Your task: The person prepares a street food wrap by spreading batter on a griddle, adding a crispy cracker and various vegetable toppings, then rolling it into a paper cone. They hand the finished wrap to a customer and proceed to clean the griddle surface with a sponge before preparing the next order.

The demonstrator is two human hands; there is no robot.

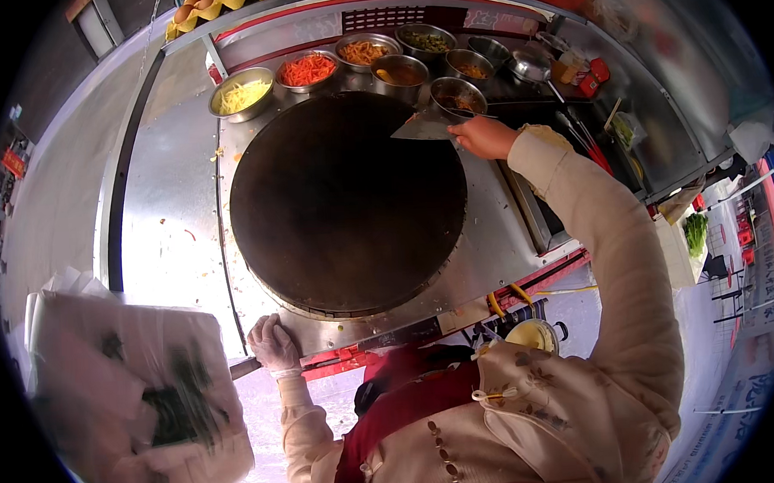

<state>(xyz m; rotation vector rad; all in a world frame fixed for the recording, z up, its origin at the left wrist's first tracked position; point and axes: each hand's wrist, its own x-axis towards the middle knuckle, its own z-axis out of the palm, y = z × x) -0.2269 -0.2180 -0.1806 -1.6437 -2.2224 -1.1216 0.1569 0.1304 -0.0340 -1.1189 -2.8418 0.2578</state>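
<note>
My right hand (484, 137) grips a metal scraper (424, 126) with a broad triangular blade. The blade hangs over the back right of a round black griddle (350, 204), close to a steel bowl of dark red sauce (457, 97). No food lies on the griddle. My left hand (275, 343), in a clear plastic glove, rests at the front edge of the steel counter (391, 330), left of the griddle. Its fingers are curled, and I cannot tell whether they grip the edge.
Steel bowls of pale shreds (241, 97), red-orange shreds (307, 71) and brown sauce with a utensil (400, 76) line the back. A plastic-wrapped bundle (141, 394) is at left front, egg trays (221, 3) at the back, red-handled tongs (596, 155) at right, a pot (532, 335) below.
</note>
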